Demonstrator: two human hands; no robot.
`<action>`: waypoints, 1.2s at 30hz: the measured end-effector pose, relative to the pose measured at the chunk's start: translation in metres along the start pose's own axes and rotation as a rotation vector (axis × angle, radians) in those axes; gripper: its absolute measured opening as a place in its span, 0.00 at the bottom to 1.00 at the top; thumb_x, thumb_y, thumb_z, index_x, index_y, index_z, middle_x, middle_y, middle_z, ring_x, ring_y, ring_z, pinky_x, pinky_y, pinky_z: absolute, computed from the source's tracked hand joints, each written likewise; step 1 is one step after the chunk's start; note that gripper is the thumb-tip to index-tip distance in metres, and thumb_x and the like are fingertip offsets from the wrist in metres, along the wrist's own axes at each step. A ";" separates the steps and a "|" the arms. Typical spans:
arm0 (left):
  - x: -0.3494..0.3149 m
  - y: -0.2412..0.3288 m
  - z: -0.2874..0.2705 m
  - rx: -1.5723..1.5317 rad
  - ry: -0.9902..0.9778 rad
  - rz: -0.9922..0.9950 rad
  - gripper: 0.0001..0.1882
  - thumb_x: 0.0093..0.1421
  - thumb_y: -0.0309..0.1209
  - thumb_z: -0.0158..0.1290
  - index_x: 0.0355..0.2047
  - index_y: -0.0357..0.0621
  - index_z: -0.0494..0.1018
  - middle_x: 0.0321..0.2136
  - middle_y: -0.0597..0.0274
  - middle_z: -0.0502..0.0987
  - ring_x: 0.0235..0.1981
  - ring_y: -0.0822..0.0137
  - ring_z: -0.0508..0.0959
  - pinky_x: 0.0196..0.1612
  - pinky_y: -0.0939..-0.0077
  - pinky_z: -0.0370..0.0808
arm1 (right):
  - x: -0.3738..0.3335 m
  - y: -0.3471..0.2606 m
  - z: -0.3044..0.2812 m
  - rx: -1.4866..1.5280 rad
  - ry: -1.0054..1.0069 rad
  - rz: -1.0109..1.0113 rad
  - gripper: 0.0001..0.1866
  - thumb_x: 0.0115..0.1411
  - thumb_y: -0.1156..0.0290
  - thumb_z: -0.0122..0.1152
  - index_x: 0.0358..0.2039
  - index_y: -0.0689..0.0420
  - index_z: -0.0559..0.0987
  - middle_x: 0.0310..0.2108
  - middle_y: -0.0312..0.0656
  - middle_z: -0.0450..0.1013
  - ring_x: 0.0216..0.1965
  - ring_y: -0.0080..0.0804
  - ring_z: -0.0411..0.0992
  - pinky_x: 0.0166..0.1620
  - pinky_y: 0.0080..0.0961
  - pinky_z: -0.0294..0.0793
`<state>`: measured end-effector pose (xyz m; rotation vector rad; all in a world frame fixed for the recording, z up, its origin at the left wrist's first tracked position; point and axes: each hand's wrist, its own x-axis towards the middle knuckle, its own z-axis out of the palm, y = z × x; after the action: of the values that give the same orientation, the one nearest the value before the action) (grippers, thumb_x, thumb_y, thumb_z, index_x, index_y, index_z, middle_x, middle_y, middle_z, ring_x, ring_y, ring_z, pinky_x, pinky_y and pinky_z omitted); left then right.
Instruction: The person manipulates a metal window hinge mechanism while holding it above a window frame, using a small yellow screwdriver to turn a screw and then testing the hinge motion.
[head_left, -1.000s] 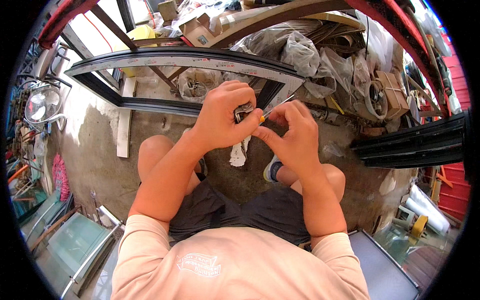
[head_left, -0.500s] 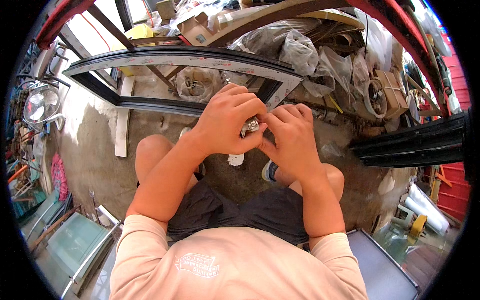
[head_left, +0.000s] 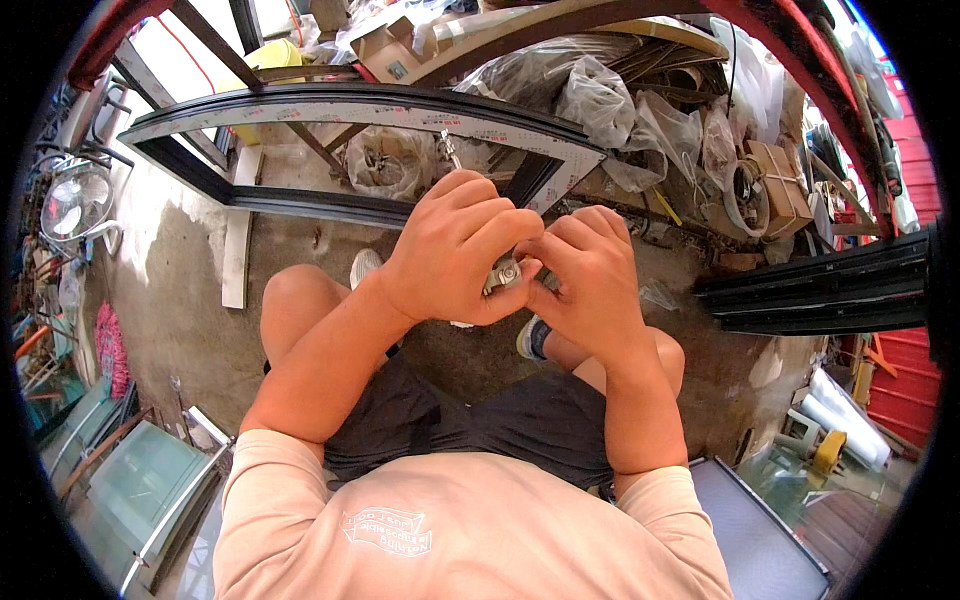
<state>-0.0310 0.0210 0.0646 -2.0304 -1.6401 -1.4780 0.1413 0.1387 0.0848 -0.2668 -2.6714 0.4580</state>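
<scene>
My left hand (head_left: 455,250) is closed round a silvery metal fitting (head_left: 503,275), which shows between thumb and fingers. Past the knuckles a narrow metal piece (head_left: 448,150) sticks out; it may be the fitting's other end. My right hand (head_left: 588,268) meets the left, its thumb and fingers pinched at the near end of the fitting. The fingertips there hide most of what they grip. Just beyond both hands, a dark window frame (head_left: 370,100) with printed protective film stands raised off the floor.
Dark long profiles (head_left: 820,285) jut in from the right. Plastic-wrapped bundles (head_left: 600,105) and a cardboard box (head_left: 778,185) are heaped at the back. A fan (head_left: 78,205) stands far left, and glass panes (head_left: 150,480) lean at the near left. A white strip (head_left: 237,260) lies on the floor.
Both hands stay together at the fitting, with the right fingers shifted slightly. More of the narrow metal piece shows beyond the left hand. The whole view has moved a little.
</scene>
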 end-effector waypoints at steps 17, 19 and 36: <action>-0.002 0.004 0.003 0.062 0.086 -0.017 0.15 0.51 0.30 0.65 0.37 0.45 0.74 0.25 0.65 0.72 0.27 0.58 0.72 0.37 0.63 0.72 | -0.002 -0.006 -0.001 -0.057 0.083 0.054 0.11 0.46 0.62 0.77 0.30 0.49 0.86 0.28 0.34 0.76 0.36 0.38 0.73 0.50 0.40 0.69; -0.002 0.005 0.003 0.076 0.091 -0.021 0.14 0.51 0.30 0.65 0.38 0.45 0.74 0.25 0.65 0.72 0.27 0.58 0.72 0.37 0.63 0.72 | -0.002 -0.007 -0.001 -0.071 0.092 0.058 0.11 0.47 0.62 0.77 0.30 0.49 0.86 0.28 0.34 0.76 0.36 0.38 0.73 0.50 0.39 0.69; -0.004 0.000 0.004 0.052 0.086 0.035 0.22 0.55 0.37 0.69 0.45 0.45 0.73 0.30 0.67 0.77 0.29 0.60 0.74 0.38 0.64 0.71 | 0.000 0.006 0.000 -0.014 0.036 0.025 0.12 0.45 0.65 0.74 0.33 0.48 0.86 0.28 0.35 0.73 0.39 0.39 0.72 0.53 0.40 0.68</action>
<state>-0.0280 0.0212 0.0597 -1.9301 -1.5849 -1.4738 0.1422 0.1443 0.0830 -0.3099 -2.6401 0.4390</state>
